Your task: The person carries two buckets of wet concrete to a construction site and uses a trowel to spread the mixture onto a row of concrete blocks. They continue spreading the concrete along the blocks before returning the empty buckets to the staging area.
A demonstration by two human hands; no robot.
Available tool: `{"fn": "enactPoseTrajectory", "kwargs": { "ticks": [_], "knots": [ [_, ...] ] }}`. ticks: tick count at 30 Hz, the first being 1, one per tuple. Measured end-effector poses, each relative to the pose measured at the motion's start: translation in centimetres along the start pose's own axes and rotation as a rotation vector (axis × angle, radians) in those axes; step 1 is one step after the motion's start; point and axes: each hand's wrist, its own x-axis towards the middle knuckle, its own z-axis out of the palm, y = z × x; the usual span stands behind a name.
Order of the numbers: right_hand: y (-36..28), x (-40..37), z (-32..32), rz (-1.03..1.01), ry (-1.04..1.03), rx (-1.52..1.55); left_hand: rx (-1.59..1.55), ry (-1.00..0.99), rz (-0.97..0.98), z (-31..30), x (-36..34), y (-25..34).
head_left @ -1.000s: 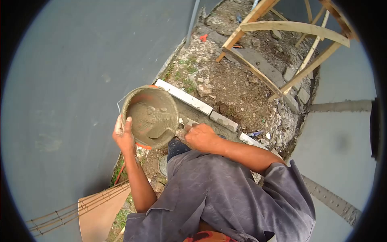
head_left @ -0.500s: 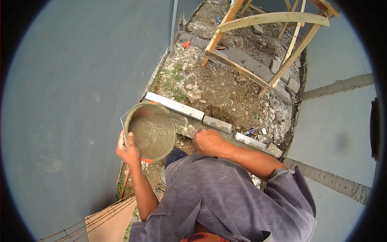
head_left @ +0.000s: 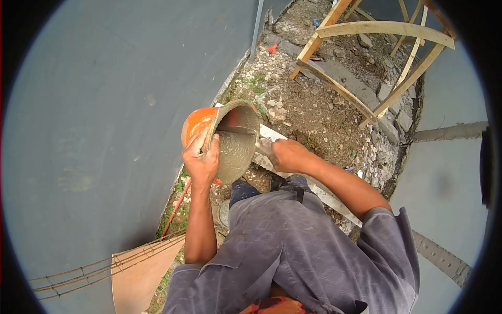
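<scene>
My left hand (head_left: 201,159) is closed around the rim of an orange bucket (head_left: 198,124), which is tipped so its mouth faces right. Wet grey mortar (head_left: 234,159) lies inside and coats the inner wall. In my right hand (head_left: 290,156) is the handle of a mortar-smeared trowel (head_left: 265,147). Its blade reaches into the bucket's mouth and is partly hidden by mortar. Behind and below the bucket runs a row of pale blocks (head_left: 334,200), partly covered by my right arm.
A grey wall (head_left: 115,104) rises close on my left, another on the right. Ahead, a wooden frame (head_left: 387,29) stands on rubble-strewn soil (head_left: 314,104). Tied rebar (head_left: 151,248) and a plywood sheet (head_left: 141,277) are at lower left, near a red rod (head_left: 177,206).
My left hand has raised and tilted the bucket, now showing its orange outside. My right hand has brought the trowel to the bucket's mouth. The whole view has shifted.
</scene>
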Motion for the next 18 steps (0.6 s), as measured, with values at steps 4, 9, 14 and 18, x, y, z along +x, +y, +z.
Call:
{"fn": "enactPoseTrajectory", "kwargs": {
  "ticks": [4, 9, 14, 18],
  "knots": [
    [3.9, 0.6, -0.9, 0.125, -0.4, 0.848, -0.088, -0.071, -0.041, -1.1, 0.0, 1.9],
    [3.8, 0.5, 5.2, 0.199, -0.665, 1.704, -0.289, -0.026, -0.23, -1.8, -0.7, -1.1],
    [2.8, -0.7, 8.9, 0.144, -0.538, 1.835, -0.441, 0.286, -0.609, -3.2, -4.8, -10.4],
    [4.5, -2.1, 8.3, 0.236, -0.411, 1.753, -0.504, 0.63, -0.8, -6.5, -10.5, -14.7]
  ]
}}
